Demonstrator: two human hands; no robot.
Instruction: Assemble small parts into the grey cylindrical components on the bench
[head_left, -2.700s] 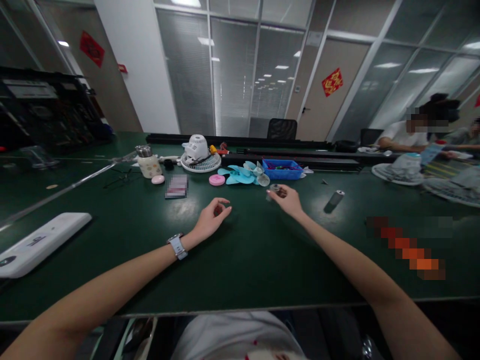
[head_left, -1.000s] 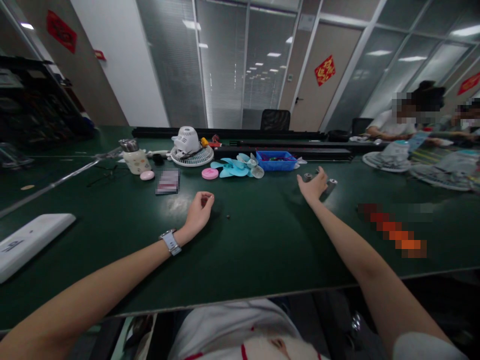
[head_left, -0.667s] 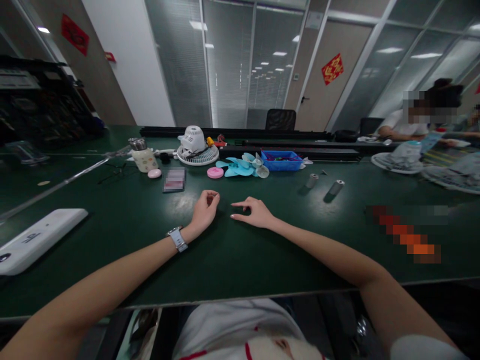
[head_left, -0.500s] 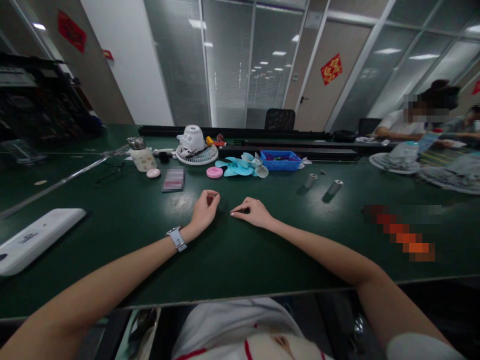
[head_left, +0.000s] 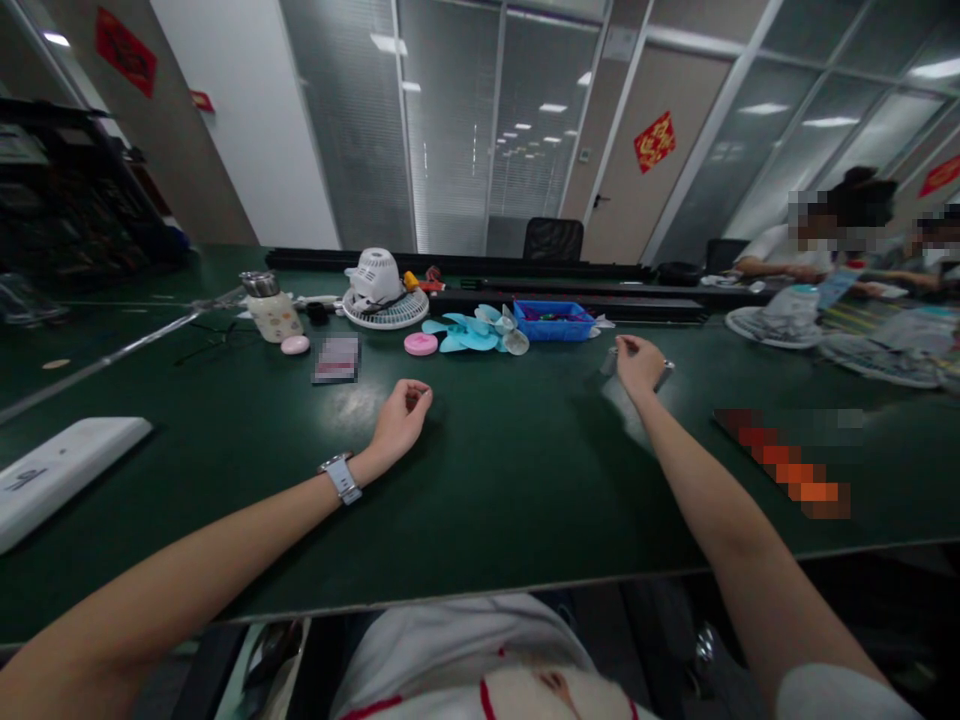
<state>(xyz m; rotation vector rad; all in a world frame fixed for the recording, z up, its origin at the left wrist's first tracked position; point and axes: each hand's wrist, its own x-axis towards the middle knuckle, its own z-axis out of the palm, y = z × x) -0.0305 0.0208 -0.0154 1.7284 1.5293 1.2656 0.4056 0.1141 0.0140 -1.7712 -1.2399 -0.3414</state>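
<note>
1. The right hand (head_left: pixel 642 368) is over the far right part of the green desk (head_left: pixel 495 500), its thumb and fingertips drawn together. Whether this grip holds anything small cannot be told.
2. Two small metal cylinders are beside that hand: the left cylinder (head_left: pixel 609 363) shows just past the fingers, and the right cylinder (head_left: pixel 666 373) is partly hidden behind the hand. Contact with either cannot be told.
3. The left hand (head_left: pixel 400 422) is left of centre, fingers curled towards the thumb; whether its grip contains something cannot be seen. A watch (head_left: pixel 343 480) is on that wrist.
4. Farther back, from left to right, are a blurred-out flat box (head_left: pixel 337 360), a round pink piece (head_left: pixel 421 344), pale blue fan blades (head_left: pixel 472 333) and a blue tray (head_left: pixel 552 331) with small items inside.
5. At the far left, a bottle (head_left: pixel 276 316) stands upright near a white fan part (head_left: pixel 376 277), which is on a round grille (head_left: pixel 386 319).
6. A long white object (head_left: pixel 67 470) lies at the near left; a blurred-out red-orange item (head_left: pixel 786 464) is on the right.
7. At the far right sits another person (head_left: pixel 776 252).
</note>
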